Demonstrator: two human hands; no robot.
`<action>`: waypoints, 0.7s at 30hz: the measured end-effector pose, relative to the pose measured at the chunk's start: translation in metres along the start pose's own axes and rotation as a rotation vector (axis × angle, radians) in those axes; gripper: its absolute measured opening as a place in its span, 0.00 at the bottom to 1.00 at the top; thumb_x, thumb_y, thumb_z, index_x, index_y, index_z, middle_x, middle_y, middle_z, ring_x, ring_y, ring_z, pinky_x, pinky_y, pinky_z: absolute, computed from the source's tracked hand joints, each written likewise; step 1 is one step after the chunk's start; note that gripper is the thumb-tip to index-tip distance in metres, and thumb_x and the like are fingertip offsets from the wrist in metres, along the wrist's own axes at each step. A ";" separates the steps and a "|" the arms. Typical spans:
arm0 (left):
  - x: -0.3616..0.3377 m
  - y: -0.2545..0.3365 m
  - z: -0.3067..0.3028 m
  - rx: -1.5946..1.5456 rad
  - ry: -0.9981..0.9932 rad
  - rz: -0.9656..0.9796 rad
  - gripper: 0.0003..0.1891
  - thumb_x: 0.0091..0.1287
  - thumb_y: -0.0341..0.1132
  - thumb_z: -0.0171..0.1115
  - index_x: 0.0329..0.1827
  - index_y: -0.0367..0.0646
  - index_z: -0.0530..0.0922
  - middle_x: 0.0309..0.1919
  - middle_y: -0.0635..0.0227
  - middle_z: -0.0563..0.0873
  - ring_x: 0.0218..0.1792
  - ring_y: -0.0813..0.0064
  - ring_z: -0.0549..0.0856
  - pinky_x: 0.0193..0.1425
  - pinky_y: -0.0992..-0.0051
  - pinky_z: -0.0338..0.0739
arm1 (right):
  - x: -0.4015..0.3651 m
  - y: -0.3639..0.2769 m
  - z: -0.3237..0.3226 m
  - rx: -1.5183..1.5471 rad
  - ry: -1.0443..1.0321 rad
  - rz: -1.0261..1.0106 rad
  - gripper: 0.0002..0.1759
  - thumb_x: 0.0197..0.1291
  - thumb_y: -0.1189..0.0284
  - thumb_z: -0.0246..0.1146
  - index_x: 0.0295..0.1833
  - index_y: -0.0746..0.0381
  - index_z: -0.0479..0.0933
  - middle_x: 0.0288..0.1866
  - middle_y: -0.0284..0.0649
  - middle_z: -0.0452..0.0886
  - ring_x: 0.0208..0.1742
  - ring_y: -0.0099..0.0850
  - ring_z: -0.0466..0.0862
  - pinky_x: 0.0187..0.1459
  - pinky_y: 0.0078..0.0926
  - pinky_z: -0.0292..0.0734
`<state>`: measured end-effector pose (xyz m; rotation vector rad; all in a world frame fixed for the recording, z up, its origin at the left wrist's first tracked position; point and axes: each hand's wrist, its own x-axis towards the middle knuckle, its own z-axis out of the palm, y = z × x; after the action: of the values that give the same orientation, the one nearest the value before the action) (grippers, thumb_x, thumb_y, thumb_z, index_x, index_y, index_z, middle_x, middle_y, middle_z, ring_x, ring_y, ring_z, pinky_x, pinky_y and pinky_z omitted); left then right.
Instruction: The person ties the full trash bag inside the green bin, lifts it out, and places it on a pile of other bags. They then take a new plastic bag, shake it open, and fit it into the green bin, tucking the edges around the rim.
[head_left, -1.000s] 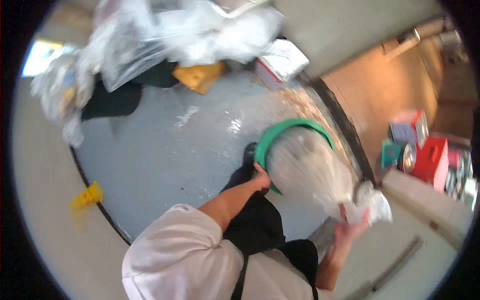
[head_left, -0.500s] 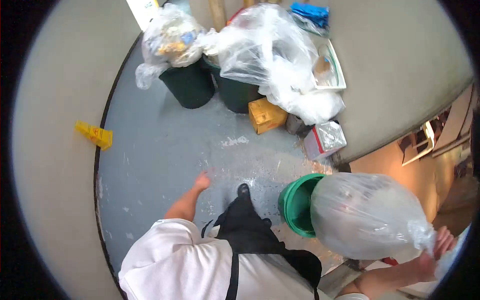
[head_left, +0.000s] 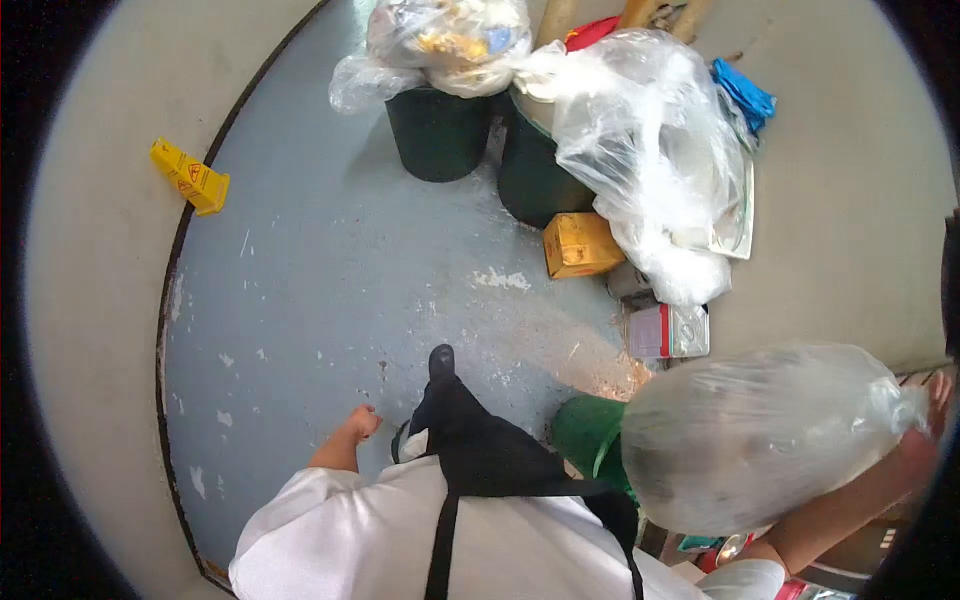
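Note:
My right hand (head_left: pixel 935 405) is closed around the gathered neck of a full, clear plastic garbage bag (head_left: pixel 760 440), at the right edge of the view. The bag bulges out on its side and overlaps a green bin (head_left: pixel 585 432), hiding much of it. My left hand (head_left: pixel 366 421) hangs low beside my leg, fingers curled in, with nothing visible in it.
Two dark green bins (head_left: pixel 440 135) stand ahead, topped by stuffed clear bags (head_left: pixel 455 45). Beside them sit a yellow box (head_left: pixel 582 245) and a metal tin (head_left: pixel 670 331). A yellow caution sign (head_left: pixel 190 177) leans at the left wall. The grey floor (head_left: pixel 330 260) has worn patches.
The view has turned right and moved forward. The garbage bag stays in my right hand and hides more of the green bin. My left hand has swung back toward my body.

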<state>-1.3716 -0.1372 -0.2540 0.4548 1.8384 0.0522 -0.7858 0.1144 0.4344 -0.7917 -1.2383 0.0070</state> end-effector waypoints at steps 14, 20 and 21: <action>0.012 0.104 -0.141 -0.710 0.217 -0.029 0.22 0.64 0.32 0.61 0.61 0.48 0.68 0.37 0.63 0.81 0.32 0.71 0.80 0.31 0.70 0.76 | -0.201 0.144 0.296 0.383 -0.142 0.892 0.20 0.61 0.63 0.59 0.55 0.64 0.72 0.43 0.43 0.80 0.40 0.35 0.83 0.42 0.38 0.81; 0.010 0.120 -0.131 -0.772 0.328 -0.077 0.19 0.65 0.33 0.60 0.58 0.49 0.68 0.38 0.63 0.81 0.30 0.68 0.81 0.29 0.68 0.76 | -0.278 0.294 0.518 0.599 -0.195 1.254 0.23 0.69 0.61 0.56 0.62 0.66 0.70 0.59 0.38 0.76 0.54 0.31 0.78 0.57 0.32 0.72; 0.001 0.128 -0.128 -0.833 0.370 -0.085 0.18 0.65 0.33 0.60 0.57 0.48 0.68 0.37 0.62 0.81 0.30 0.67 0.81 0.28 0.67 0.76 | -0.301 0.340 0.550 0.541 -0.214 1.273 0.22 0.69 0.61 0.56 0.60 0.66 0.72 0.58 0.39 0.77 0.53 0.31 0.78 0.56 0.33 0.71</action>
<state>-1.4550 0.0057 -0.1811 -0.2363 1.9911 0.8549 -1.2198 0.5344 0.0544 -0.9792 -0.6788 1.4221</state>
